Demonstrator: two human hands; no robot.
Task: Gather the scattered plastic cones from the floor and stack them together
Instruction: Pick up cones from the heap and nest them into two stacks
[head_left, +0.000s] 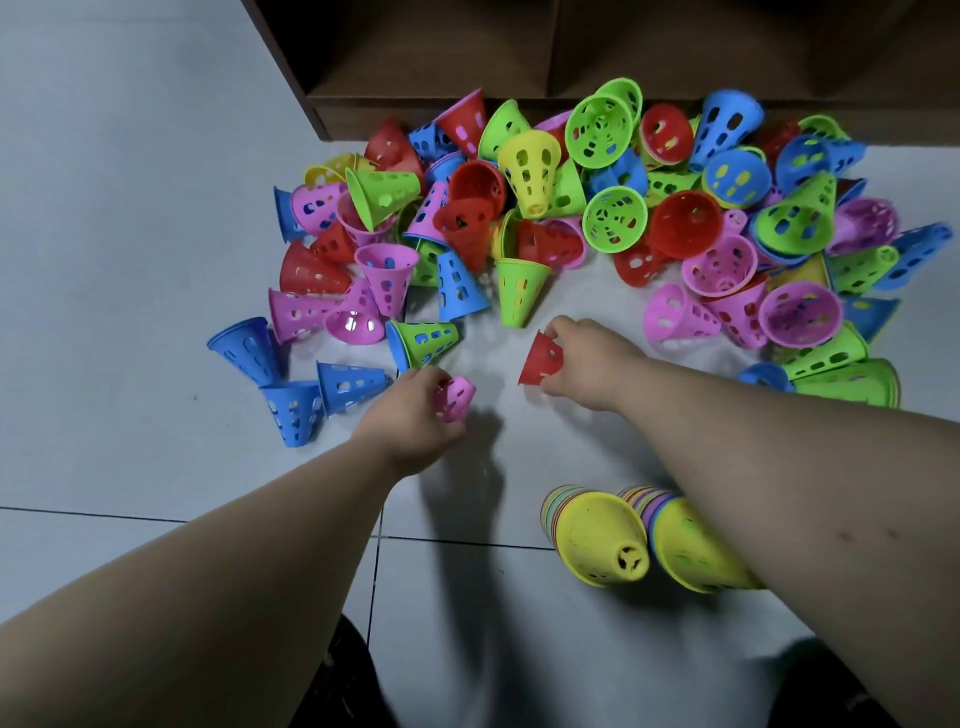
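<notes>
Cones (613, 218) lie scattered on floor (130, 260) by shelf (415, 62), two stacks (597, 540) nearby. Left grip (410, 415) curls round pink cone (457, 397), right grip (592, 364) pinches red cone (540, 359). Nest them rims aligned, then drop onto a stack.

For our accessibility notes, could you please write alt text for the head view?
The left hand holds a pink cone and the right hand a red cone over a tiled floor, near a pile of coloured cones and two stacks.
</notes>
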